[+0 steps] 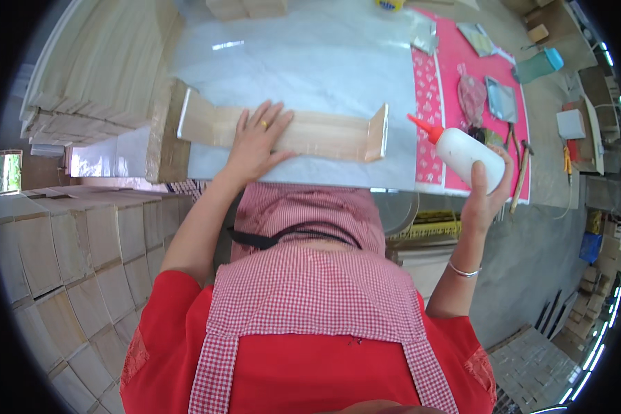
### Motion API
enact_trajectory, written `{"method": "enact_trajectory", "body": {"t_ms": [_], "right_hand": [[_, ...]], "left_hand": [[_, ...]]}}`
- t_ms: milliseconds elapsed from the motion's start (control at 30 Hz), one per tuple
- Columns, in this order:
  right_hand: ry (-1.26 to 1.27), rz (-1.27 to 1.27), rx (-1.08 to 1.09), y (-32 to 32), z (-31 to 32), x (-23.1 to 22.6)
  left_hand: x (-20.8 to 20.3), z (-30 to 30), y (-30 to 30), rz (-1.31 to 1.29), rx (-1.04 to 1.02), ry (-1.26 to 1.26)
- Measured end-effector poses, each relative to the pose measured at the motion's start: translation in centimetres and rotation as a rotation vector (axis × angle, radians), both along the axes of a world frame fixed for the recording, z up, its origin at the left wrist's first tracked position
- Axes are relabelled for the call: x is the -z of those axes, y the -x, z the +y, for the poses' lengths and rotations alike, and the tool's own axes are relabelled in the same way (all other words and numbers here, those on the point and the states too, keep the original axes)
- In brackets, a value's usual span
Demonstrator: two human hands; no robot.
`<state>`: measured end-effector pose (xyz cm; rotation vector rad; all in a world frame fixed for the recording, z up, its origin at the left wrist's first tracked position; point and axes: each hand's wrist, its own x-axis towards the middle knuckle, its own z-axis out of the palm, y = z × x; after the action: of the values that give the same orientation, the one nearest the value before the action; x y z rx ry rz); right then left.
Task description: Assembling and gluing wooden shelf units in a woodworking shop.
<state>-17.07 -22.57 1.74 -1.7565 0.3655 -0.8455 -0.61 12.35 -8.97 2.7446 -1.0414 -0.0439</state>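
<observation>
Tabletop (310,62) beneath wooden piece (331,134), boards (103,62) alongside

red short-sleeved top (290,376), lace panels (479,369) on sleeves; red-and-white gingham bib apron (310,297), matching shoulder straps (214,366), black strap (255,239) across front; gold-coloured ring (263,123) on left hand (259,143), silver-coloured bangle (465,274) on right forearm (452,293).

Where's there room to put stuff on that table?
The widest bare patch is the pale tabletop beyond the U-shaped wooden piece, between the stacked boards on the left and pink sheet on the right. A thin strip borders the piece's near side. The sheet is crowded with packets and a hammer.
</observation>
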Motion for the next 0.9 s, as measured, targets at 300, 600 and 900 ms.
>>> {"method": "enact_trajectory", "body": {"t_ms": [300, 600, 900], "right_hand": [[0.48, -0.033, 0.385, -14.2, -8.1, 13.2], [0.492, 0.405, 0.156, -17.5, -8.3, 11.9], [0.487, 0.222, 0.158, -10.4, -8.2, 10.4]], "left_hand": [[2.1, 0.5, 0.9, 0.08, 0.034, 0.091], [-25.2, 7.4, -4.9, -0.856, -0.16, 0.309], [-36.1, 24.9, -19.9, -0.247, -1.263, -0.166]]}}
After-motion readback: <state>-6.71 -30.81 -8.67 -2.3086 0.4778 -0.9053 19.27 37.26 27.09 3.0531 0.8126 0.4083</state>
